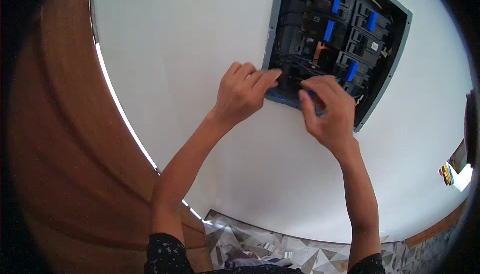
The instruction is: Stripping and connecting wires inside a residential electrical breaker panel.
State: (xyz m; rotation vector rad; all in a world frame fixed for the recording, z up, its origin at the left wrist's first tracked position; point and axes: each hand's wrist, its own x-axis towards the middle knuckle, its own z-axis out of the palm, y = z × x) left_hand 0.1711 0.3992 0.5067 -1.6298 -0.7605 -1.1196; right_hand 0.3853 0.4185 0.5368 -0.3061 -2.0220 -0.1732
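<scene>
An electrical panel box point(274, 39) with a grey metal frame is set in the white wall; inside are black breaker mounts with several blue tabs point(371, 21). My left hand point(244, 90) is in front of the box's lower left corner, thumb and index finger pinched together, slightly blurred. What it holds, if anything, I cannot make out. Over the lower edge of the box is my right hand point(331, 106), fingers curled and thumb a little apart, with no object visible between them. An orange-copper strip point(318, 51) shows in the middle of the box, above both hands.
A brown wooden door or panel point(75, 139) stands on the left, with a bright gap along its edge. Patterned tile floor point(320, 261) lies below the wall. At the far right is a small cluster of red, yellow and blue items point(446, 174), too small to name.
</scene>
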